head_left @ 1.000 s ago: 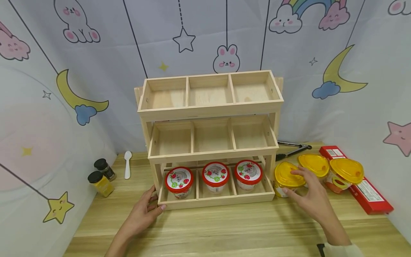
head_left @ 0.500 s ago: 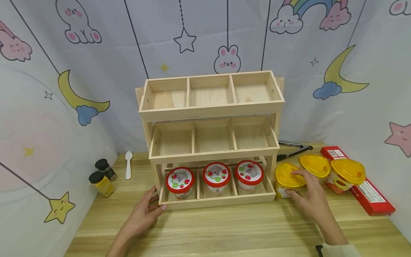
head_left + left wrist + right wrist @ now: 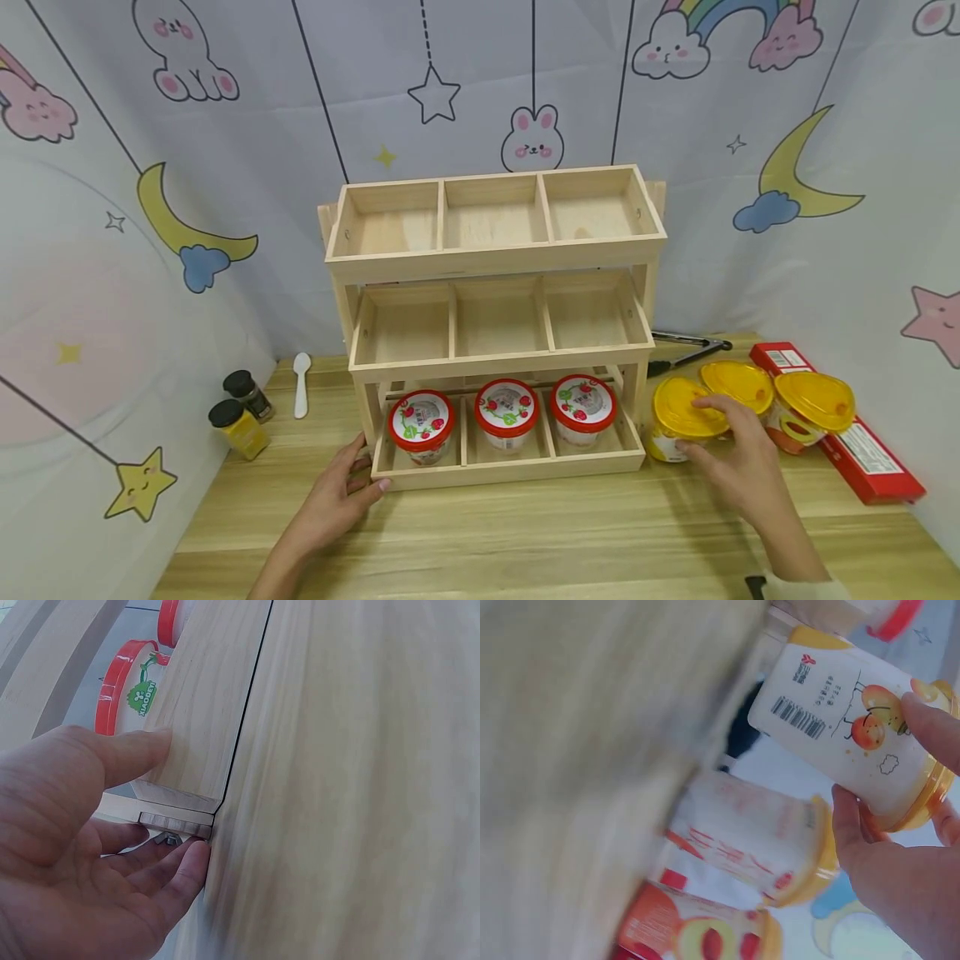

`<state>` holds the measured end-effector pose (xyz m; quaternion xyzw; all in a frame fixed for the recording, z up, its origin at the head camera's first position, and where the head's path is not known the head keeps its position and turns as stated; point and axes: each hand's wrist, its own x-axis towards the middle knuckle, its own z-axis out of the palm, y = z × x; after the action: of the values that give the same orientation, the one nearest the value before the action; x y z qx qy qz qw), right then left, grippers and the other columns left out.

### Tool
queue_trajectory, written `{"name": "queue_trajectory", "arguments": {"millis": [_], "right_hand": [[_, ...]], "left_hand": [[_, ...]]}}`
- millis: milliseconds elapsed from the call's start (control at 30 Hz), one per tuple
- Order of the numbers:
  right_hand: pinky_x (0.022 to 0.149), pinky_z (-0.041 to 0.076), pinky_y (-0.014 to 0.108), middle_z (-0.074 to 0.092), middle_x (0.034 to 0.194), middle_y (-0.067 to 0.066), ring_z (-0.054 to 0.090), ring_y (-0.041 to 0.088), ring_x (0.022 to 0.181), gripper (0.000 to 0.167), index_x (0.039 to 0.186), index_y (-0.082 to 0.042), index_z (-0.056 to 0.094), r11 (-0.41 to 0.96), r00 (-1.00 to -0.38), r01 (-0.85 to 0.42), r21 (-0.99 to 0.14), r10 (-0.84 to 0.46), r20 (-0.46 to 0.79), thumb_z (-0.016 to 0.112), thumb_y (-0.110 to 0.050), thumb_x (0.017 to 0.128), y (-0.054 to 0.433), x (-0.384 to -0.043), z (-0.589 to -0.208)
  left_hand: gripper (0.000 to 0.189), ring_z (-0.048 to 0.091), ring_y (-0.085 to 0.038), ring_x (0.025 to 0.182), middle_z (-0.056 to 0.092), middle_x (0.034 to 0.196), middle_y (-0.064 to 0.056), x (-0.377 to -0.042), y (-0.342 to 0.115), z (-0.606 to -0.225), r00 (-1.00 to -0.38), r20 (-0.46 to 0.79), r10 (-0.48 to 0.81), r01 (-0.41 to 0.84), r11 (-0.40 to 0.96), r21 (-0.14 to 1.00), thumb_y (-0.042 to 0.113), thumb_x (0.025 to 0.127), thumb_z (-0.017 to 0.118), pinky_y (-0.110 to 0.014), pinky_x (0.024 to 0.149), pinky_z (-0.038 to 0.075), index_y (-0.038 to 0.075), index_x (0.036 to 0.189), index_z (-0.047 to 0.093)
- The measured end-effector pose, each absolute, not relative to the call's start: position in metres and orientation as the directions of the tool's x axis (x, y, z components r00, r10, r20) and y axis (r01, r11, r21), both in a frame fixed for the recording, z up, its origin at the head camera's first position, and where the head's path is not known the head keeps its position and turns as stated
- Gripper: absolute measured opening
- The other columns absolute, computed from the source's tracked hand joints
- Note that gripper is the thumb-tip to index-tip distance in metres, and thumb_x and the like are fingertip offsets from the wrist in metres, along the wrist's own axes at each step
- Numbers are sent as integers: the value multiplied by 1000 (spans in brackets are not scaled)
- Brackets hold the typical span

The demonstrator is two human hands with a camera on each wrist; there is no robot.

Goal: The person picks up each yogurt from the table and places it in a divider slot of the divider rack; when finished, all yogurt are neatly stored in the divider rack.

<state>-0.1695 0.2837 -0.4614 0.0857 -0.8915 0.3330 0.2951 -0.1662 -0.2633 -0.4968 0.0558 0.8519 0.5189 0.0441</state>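
Observation:
My left hand [image 3: 327, 506] grips the bottom left corner of a three-tier wooden shelf [image 3: 495, 265]. In the left wrist view its thumb lies on the front board of the bottom tray, with the fingers round the side by a wing nut [image 3: 168, 838]. To the right of the shelf, my right hand [image 3: 750, 477] holds a cup with a yellow lid [image 3: 686, 407]. Thumb and fingers clasp this printed white cup [image 3: 832, 712] near its lid in the right wrist view. Two more yellow-lidded cups, a rear one [image 3: 738, 385] and a right one [image 3: 813, 398], stand beyond the hand.
Three red-lidded tubs [image 3: 506, 408] occupy the bottom tray's compartments. Black-handled tongs [image 3: 686, 354] lie behind the yellow-lidded cups, a red box [image 3: 862, 450] at far right. Two black-capped jars, one yellow [image 3: 240, 432], and a white spoon [image 3: 300, 387] are on the left.
My right hand has closed on the nearest yellow-lidded cup and moved it slightly right, away from the shelf's side. The left hand stays at the shelf corner.

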Motion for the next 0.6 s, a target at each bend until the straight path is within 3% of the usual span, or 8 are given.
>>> {"name": "queue_trajectory", "arguments": {"millis": [100, 200, 400, 600], "right_hand": [[86, 38, 5, 67, 136, 22, 46, -7, 117, 69, 131, -5, 68, 756, -790, -379, -535, 37, 612, 97, 5, 69, 284, -165, -450], [90, 36, -7, 66, 139, 14, 40, -19, 118, 70, 133, -6, 67, 739, -802, -381, -556, 35, 596, 97, 5, 71, 284, -158, -440], [100, 42, -8, 57, 143, -20, 53, -15, 119, 71, 136, -7, 66, 637, -823, -435, -636, 5, 568, 93, 11, 73, 275, -146, -422], [102, 50, -1, 60, 144, -9, 62, -6, 116, 74, 139, -3, 63, 531, -808, -533, -659, -87, 583, 88, 20, 73, 255, -145, -398]], "left_hand": [[88, 53, -53, 146, 32, 169, -33, -166, -263, -497, -990, -11, 137, 54, 459, 887, 11, 101, 76, -39, 109, 63, -3, 169, 22], [88, 51, -53, 147, 31, 170, -33, -167, -262, -497, -990, -9, 139, 56, 455, 889, 11, 101, 76, -40, 110, 63, -3, 169, 22], [88, 50, -53, 148, 30, 170, -34, -167, -260, -498, -990, -15, 143, 51, 446, 894, 11, 101, 75, -40, 111, 62, -5, 169, 21], [87, 51, -53, 147, 31, 169, -34, -166, -262, -499, -992, 1, 128, 59, 452, 890, 9, 100, 76, -40, 111, 62, -5, 168, 23]]}}
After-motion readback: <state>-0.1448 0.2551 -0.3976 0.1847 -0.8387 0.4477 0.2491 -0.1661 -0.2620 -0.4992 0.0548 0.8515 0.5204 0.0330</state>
